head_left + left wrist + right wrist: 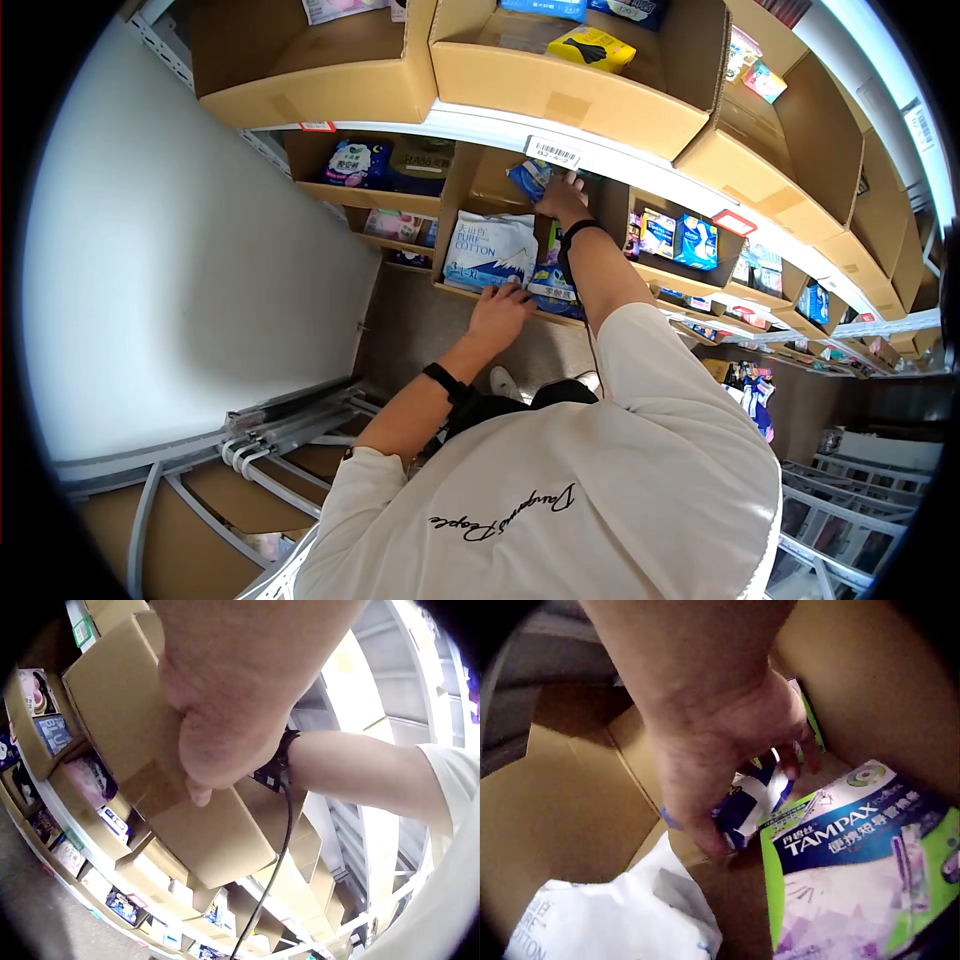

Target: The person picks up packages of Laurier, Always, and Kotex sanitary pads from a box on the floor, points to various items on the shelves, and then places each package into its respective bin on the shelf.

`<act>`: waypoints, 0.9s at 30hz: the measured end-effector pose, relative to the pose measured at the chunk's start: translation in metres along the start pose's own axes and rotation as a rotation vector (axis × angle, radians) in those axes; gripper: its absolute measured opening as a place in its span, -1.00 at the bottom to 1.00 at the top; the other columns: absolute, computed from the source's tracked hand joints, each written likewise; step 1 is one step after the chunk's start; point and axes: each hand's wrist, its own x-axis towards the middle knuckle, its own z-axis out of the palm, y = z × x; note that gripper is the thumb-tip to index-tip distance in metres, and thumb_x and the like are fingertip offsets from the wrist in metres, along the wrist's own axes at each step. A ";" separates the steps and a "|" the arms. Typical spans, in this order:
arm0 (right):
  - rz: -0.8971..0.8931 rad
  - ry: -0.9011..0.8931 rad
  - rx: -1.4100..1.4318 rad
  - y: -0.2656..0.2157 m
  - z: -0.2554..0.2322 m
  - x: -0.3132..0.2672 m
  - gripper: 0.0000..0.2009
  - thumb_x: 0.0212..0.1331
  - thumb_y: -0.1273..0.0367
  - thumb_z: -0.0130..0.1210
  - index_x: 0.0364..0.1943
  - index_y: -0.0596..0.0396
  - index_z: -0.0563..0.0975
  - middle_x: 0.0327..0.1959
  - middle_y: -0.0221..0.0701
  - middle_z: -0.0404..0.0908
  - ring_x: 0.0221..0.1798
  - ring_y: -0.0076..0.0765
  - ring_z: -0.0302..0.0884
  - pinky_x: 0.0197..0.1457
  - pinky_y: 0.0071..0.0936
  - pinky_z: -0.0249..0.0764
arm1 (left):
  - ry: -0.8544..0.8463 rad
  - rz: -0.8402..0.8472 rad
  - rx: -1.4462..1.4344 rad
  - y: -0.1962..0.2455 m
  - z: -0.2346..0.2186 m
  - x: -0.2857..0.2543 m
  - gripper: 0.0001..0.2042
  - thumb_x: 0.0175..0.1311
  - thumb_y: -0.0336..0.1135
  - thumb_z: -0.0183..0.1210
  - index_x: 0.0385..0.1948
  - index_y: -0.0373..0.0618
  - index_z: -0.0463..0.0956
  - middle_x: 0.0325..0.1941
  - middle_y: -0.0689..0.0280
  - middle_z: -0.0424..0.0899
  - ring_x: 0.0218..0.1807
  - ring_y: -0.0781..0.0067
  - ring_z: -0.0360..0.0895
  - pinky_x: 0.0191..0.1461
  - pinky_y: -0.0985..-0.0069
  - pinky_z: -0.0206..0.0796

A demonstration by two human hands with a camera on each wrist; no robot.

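Observation:
My right hand (pixel 564 200) reaches deep into a cardboard box (pixel 480 290) on the shelf. It grips a small blue-and-white packet (pixel 754 806), thumb on one side and fingers on the other. A green, white and purple Tampax box (pixel 840 855) stands beside that packet in the right wrist view. At the front rim of the same box is my left hand (pixel 502 318), its fingers bent over the edge and its thumb (pixel 199 793) against the outer wall. Just behind these fingers stand a white Pure Cotton bag (pixel 490 250) and a blue packet (pixel 553 288).
Larger cardboard boxes (pixel 570 95) sit on the shelf above, jutting out over the lower row. Neighbouring boxes hold a purple-and-blue pack (pixel 355 163) and blue packs (pixel 696 242). A white panel (pixel 200 280) stands at left, metal rails (pixel 240 440) below it.

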 end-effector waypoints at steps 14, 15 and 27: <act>-0.308 0.276 0.142 0.026 -0.059 -0.123 -0.48 0.06 0.46 0.06 0.16 0.39 0.34 -0.15 0.08 0.63 0.01 0.16 0.59 0.07 -0.16 0.56 | 0.223 0.024 -0.110 -0.004 -0.004 0.000 -0.81 0.03 -0.25 0.30 -0.30 0.03 0.63 0.01 0.41 0.61 0.20 0.33 0.43 0.26 0.20 0.15; -0.335 0.282 0.140 0.032 -0.060 -0.130 -0.49 0.03 0.46 0.10 0.14 0.37 0.39 -0.20 0.03 0.65 -0.02 0.09 0.61 0.04 -0.18 0.57 | 0.253 0.018 -0.122 -0.004 -0.005 0.000 -0.74 -0.04 -0.22 0.36 -0.29 -0.01 0.61 0.01 0.40 0.59 0.18 0.34 0.44 0.26 0.19 0.15; -0.592 -0.067 -0.087 0.086 -0.019 -0.103 -0.54 -0.02 0.33 0.27 0.01 0.25 0.54 0.03 -0.05 0.57 0.11 0.00 0.53 0.16 -0.21 0.46 | 0.348 -0.160 -0.138 -0.010 -0.020 0.007 -0.25 -0.21 0.00 0.51 0.06 -0.09 0.37 0.18 0.23 0.47 0.22 0.15 0.41 0.29 0.12 0.14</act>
